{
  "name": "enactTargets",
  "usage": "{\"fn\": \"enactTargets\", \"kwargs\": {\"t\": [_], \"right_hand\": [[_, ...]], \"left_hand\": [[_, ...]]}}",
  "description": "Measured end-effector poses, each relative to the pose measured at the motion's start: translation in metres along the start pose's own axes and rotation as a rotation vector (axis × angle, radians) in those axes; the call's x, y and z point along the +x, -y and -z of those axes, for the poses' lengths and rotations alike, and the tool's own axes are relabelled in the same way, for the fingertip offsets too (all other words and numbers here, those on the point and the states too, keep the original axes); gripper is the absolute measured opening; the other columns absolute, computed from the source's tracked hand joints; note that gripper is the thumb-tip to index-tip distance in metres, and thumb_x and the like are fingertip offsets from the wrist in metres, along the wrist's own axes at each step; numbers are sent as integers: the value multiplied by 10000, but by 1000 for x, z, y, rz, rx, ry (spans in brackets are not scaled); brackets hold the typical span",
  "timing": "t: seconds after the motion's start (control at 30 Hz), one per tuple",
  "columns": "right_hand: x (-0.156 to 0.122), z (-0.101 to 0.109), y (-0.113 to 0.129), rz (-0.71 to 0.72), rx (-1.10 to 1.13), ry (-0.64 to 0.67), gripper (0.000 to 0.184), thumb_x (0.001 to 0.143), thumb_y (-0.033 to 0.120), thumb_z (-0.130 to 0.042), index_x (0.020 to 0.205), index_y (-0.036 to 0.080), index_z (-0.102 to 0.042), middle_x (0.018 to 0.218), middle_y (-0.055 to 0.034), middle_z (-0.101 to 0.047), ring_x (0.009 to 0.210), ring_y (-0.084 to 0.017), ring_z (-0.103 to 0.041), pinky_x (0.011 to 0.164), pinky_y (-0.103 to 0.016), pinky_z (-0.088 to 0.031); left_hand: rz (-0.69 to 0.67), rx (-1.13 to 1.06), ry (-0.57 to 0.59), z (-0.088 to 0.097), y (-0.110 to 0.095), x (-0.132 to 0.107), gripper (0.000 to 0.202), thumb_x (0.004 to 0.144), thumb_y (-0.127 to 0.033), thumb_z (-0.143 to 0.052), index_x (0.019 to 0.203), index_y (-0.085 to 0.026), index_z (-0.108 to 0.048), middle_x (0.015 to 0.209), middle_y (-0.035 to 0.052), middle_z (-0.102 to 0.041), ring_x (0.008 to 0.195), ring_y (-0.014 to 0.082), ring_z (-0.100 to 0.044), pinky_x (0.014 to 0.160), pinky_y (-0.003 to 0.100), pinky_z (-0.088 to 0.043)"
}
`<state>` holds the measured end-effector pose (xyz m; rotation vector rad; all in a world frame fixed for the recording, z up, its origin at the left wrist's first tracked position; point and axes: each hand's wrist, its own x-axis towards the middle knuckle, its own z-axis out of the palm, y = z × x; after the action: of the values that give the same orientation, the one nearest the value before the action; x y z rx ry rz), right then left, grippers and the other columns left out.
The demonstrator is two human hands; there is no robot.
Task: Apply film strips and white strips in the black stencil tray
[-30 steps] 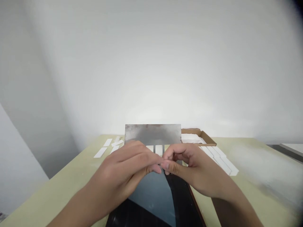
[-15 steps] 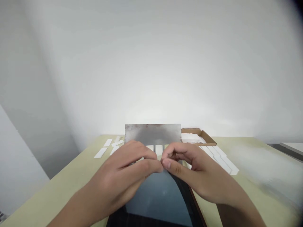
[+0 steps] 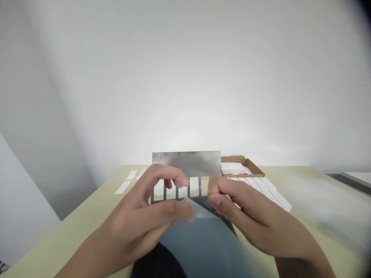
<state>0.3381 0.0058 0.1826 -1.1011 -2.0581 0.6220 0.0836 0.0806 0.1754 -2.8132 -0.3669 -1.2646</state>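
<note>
A thin, translucent bluish film sheet point(image 3: 205, 245) curves up over a dark flat board point(image 3: 156, 260) in front of me. My right hand point(image 3: 246, 216) pinches the film's far right edge between thumb and fingers. Just left of it, my left hand point(image 3: 142, 208) is open, with thumb and index finger apart. Its thumb lies by the film's folded far corner; whether they touch I cannot tell. Beyond the film, several white rectangular pieces point(image 3: 194, 187) sit in a row on the dark surface, partly hidden by my left fingers.
A grey metal plate point(image 3: 187, 162) stands upright behind the row. At its right is a shallow cardboard box point(image 3: 256, 170) with white pieces inside. White strips point(image 3: 271, 195) lie in front of the box, and loose ones point(image 3: 123, 187) at the left of the yellowish table point(image 3: 87, 224).
My hands have parted: left fingers opened off the film's edge, while the right hand moved right with the film. The sheet has shifted right, baring more of the dark board and the white row.
</note>
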Motion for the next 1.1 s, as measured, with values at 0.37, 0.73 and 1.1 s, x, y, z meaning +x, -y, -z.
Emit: {"fn": "enactTargets", "kwargs": {"t": [0.37,0.73,1.1], "right_hand": [[-12,16,-7,-49,-23,-89,390,1138,503,-339,844,259,-420,807,-16,-550,831,-201,-520,716,-339,-427],[-21,20,-15,-45,22,-214,372,1137,477,-386,849,253,-464,794,1,-457,760,-176,-452,711,-334,-417],[-28,29,-23,22,-3,-382,328,1139,433,-417,893,260,-547,815,-3,-483,778,-173,-466,719,-338,-404]], "left_hand": [[304,-304,-52,-8,2,-15,362,881,-303,-860,1175,-377,-662,1069,1,-657,1007,212,-623,856,315,-561],[380,-437,-52,-10,1,-27,416,832,-229,-904,1115,-361,-630,1095,-15,-612,1023,191,-588,808,263,-572],[299,-305,-12,-4,-12,-15,204,871,-212,-813,912,-276,-623,825,-35,-623,773,154,-613,688,260,-546]]}}
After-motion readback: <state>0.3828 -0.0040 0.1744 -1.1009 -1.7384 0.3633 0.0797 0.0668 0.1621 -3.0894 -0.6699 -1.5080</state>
